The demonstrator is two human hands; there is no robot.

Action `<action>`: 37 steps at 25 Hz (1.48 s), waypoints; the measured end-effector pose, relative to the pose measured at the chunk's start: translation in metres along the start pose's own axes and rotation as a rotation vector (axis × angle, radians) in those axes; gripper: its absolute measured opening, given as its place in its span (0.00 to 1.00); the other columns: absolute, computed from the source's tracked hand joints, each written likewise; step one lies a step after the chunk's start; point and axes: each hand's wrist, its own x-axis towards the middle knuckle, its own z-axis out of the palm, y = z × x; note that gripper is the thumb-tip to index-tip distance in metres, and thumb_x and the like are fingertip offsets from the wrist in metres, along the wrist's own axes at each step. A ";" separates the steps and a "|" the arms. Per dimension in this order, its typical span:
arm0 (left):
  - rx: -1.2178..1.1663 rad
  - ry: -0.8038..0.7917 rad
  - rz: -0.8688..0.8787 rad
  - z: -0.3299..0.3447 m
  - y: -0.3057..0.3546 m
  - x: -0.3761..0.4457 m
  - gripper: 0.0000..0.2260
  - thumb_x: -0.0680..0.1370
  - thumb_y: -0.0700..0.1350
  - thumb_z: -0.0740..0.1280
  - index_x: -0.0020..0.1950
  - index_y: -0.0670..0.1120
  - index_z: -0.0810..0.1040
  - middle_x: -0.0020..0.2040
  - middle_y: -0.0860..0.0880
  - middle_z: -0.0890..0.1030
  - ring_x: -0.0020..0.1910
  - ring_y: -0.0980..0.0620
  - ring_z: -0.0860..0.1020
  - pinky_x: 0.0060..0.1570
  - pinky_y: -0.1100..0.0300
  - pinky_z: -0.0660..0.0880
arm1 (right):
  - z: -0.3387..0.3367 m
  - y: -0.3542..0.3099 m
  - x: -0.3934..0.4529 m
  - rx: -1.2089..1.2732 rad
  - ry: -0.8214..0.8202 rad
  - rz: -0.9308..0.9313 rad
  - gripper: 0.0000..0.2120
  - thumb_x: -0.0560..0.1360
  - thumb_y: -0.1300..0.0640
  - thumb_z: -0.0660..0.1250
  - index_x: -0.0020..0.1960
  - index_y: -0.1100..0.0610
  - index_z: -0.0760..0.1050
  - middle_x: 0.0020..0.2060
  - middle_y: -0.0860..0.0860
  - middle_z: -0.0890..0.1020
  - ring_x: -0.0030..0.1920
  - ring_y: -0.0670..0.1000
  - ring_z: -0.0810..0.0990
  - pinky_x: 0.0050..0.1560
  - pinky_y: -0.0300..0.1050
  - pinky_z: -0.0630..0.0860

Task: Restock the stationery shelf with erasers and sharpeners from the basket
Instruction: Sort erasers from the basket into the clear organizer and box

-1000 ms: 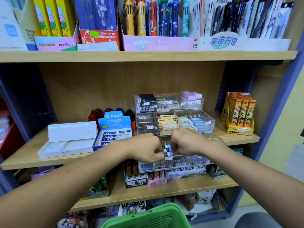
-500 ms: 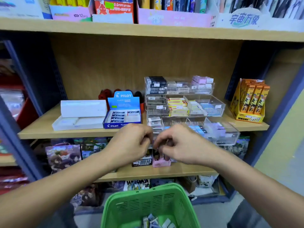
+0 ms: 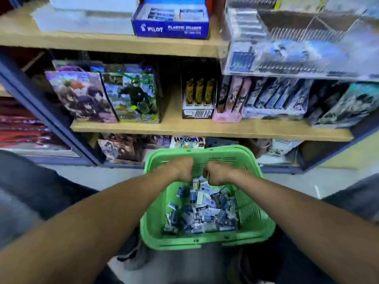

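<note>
A green plastic basket point(image 3: 207, 242) stands on the floor below me, holding a pile of several small blue, white and black packets of erasers and sharpeners point(image 3: 201, 212). My left hand point(image 3: 183, 169) and my right hand point(image 3: 217, 173) are side by side inside the basket at its far end. Their fingers curl down into the top of the pile. The backs of the hands hide the fingertips, so whether they hold a packet does not show. The clear tiered organiser point(image 3: 297, 37) with erasers sits on the shelf at the upper right, blurred.
A blue Pilot eraser box point(image 3: 170, 27) and white flat boxes point(image 3: 86, 15) stand on the upper wooden shelf. The lower shelf point(image 3: 184, 128) holds picture boxes and card packs. Blue metal uprights point(image 3: 47, 113) frame the shelves. My dark trouser legs flank the basket.
Both hands left the clear organiser on the shelf and dropped down into the green basket. My view tilted downward with them.
</note>
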 end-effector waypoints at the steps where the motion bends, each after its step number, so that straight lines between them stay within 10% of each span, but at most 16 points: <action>1: -0.032 -0.045 -0.022 0.019 -0.004 0.013 0.07 0.77 0.43 0.68 0.53 0.41 0.79 0.53 0.40 0.82 0.49 0.42 0.80 0.43 0.57 0.72 | 0.016 0.007 0.012 0.021 -0.035 0.044 0.17 0.75 0.65 0.64 0.64 0.62 0.76 0.58 0.58 0.81 0.56 0.58 0.80 0.54 0.49 0.79; 12: -0.506 -0.337 -0.491 0.172 -0.054 0.064 0.46 0.71 0.53 0.77 0.79 0.38 0.54 0.75 0.39 0.62 0.73 0.39 0.66 0.71 0.51 0.68 | 0.144 0.064 0.059 0.354 -0.189 0.415 0.59 0.65 0.44 0.80 0.81 0.54 0.44 0.80 0.59 0.47 0.79 0.62 0.51 0.76 0.56 0.57; 20: -0.810 -0.312 -0.542 0.193 -0.030 0.062 0.54 0.64 0.53 0.82 0.80 0.45 0.52 0.76 0.39 0.58 0.74 0.39 0.62 0.70 0.49 0.67 | 0.164 0.033 0.068 0.337 -0.207 0.351 0.51 0.65 0.48 0.80 0.78 0.45 0.51 0.74 0.59 0.56 0.74 0.64 0.61 0.69 0.57 0.69; 24: -1.291 -0.148 -0.647 0.212 -0.027 0.069 0.51 0.49 0.44 0.82 0.70 0.45 0.67 0.59 0.42 0.79 0.55 0.43 0.81 0.51 0.46 0.82 | 0.161 0.026 0.068 0.544 -0.228 0.394 0.50 0.60 0.54 0.82 0.75 0.43 0.58 0.72 0.58 0.59 0.70 0.63 0.68 0.68 0.54 0.72; 26: -1.515 -0.094 -0.637 0.210 -0.029 0.064 0.44 0.56 0.37 0.81 0.68 0.45 0.66 0.52 0.42 0.82 0.48 0.44 0.83 0.42 0.47 0.83 | 0.169 0.026 0.071 0.709 -0.190 0.372 0.49 0.52 0.52 0.81 0.68 0.40 0.64 0.67 0.58 0.68 0.61 0.59 0.76 0.59 0.56 0.80; 29: -1.729 -0.076 -0.628 0.197 -0.028 0.056 0.39 0.69 0.29 0.74 0.71 0.54 0.60 0.56 0.40 0.82 0.50 0.43 0.84 0.40 0.51 0.82 | 0.164 0.016 0.067 0.981 -0.245 0.307 0.44 0.65 0.67 0.75 0.75 0.46 0.61 0.60 0.57 0.76 0.54 0.57 0.80 0.48 0.49 0.82; 37: -1.629 -0.067 -0.591 0.191 -0.019 0.056 0.29 0.77 0.38 0.70 0.75 0.54 0.65 0.45 0.51 0.77 0.40 0.56 0.78 0.32 0.65 0.77 | 0.163 0.004 0.060 1.285 -0.201 0.267 0.30 0.63 0.76 0.74 0.60 0.57 0.74 0.56 0.57 0.82 0.56 0.57 0.82 0.51 0.47 0.82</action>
